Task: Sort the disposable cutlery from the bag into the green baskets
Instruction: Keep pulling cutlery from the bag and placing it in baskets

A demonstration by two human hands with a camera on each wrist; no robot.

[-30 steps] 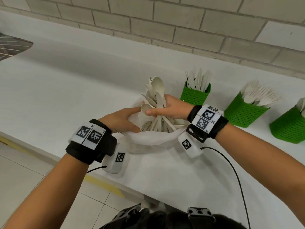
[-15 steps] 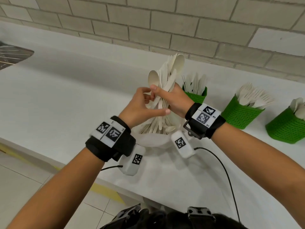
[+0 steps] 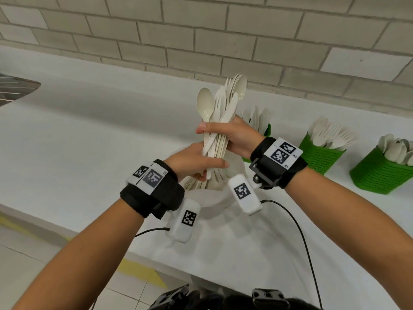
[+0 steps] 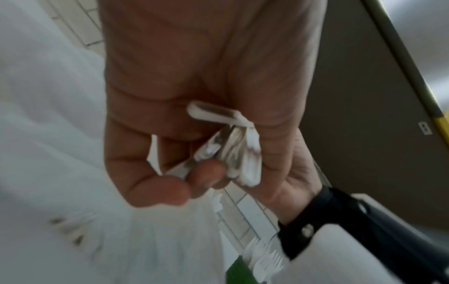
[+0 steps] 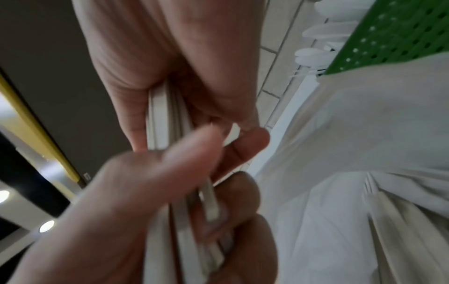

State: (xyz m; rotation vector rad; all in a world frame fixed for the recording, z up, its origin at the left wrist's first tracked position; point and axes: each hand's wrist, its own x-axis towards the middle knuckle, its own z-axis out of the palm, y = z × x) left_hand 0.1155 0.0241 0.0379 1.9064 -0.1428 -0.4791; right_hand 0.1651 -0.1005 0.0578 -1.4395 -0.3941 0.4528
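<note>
A bundle of white cutlery (image 3: 220, 113), mixing spoons, forks and knives, stands upright above the white bag (image 3: 207, 193). My right hand (image 3: 225, 135) grips the bundle around its middle. Just below, my left hand (image 3: 196, 162) holds the handle ends (image 4: 226, 153), fingers curled round them. More cutlery lies in the bag (image 5: 388, 211). Three green baskets stand to the right: the near one (image 3: 267, 130) largely hidden behind my right hand, the fork basket (image 3: 319, 153), and the spoon basket (image 3: 380, 173).
The white counter (image 3: 89, 142) runs along a tiled wall (image 3: 201, 30). A metal rack edge (image 3: 15, 90) juts in at far left. The counter's front edge drops to a tiled floor with a yellow line (image 3: 138, 269). Sensor cables (image 3: 297, 231) hang from my wrists.
My right hand lifted the cutlery bundle up out of the bag. My left hand left the bag's rim and took hold of the bundle's lower ends.
</note>
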